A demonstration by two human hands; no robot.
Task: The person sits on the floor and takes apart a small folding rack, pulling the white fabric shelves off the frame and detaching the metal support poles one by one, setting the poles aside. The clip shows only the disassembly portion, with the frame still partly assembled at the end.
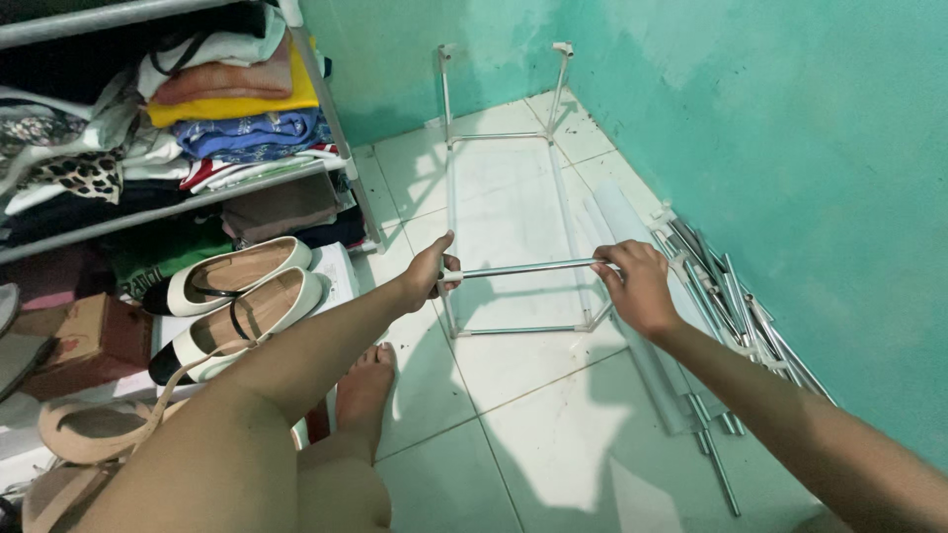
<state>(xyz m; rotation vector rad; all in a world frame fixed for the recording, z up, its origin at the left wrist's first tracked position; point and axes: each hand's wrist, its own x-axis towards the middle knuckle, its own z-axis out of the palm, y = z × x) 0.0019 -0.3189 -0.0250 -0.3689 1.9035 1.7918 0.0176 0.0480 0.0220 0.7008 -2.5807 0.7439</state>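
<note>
The left hand (432, 271) was clamped on the left end of a thin metal rod (523, 267), and the right hand (635, 283) was closed around its right end, so the rod ran level between them near the middle of the view. It sat at the top of a small white-jointed metal frame (504, 138) standing on the white tiled floor (553, 434); whether the rod's ends were seated in the frame's corner joints could not be told, since the fingers covered them. The frame's far uprights rose toward twelve o'clock against the green wall (790, 118). At about four o'clock from the right hand, a loose heap of more metal tubes (736, 306) lay along the base of the wall. At nine o'clock a pair of cream shoes (242, 296) with dark toes rested on a white box, with folded clothes (227, 109) stacked on a shelf above at ten o'clock. A bare foot (363, 390) rested on the tiles below the left hand, toward six o'clock.
</note>
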